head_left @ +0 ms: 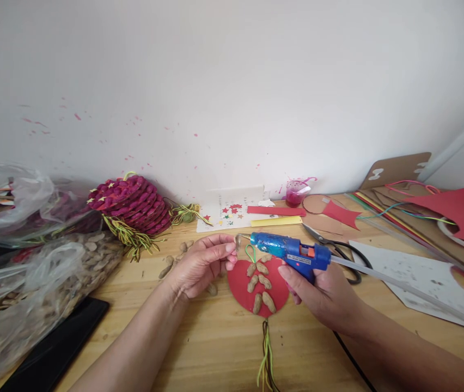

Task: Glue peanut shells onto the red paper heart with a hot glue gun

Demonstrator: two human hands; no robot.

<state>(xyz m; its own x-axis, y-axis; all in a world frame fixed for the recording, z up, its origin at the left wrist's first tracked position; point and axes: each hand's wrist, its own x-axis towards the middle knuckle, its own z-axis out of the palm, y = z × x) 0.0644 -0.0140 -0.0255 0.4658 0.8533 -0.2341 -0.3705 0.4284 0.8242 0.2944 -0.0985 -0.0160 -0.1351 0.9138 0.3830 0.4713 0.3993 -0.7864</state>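
My right hand (322, 296) grips a blue hot glue gun (289, 251), with a long clear glue stick (403, 288) trailing from its back. Its nozzle points left and meets a peanut (237, 243) pinched in the fingers of my left hand (207, 261). Under both hands lies a red paper heart (238, 286) bearing several peanuts in paired rows. A green loop (250, 252) sits at the heart's top, and a green and brown yarn tassel (268, 354) hangs from its bottom point. More loose peanuts (167, 267) lie on the table behind my left hand, partly hidden by it.
Purple-red ornaments with yarn tassels (138, 204) and a clear bag of peanuts (93, 261) stand at left. At the back are paper stars on a white sheet (215, 209), paper strips (276, 220) and a small cup (295, 195). Scissors (338, 247) and coloured card (456, 215) lie right.
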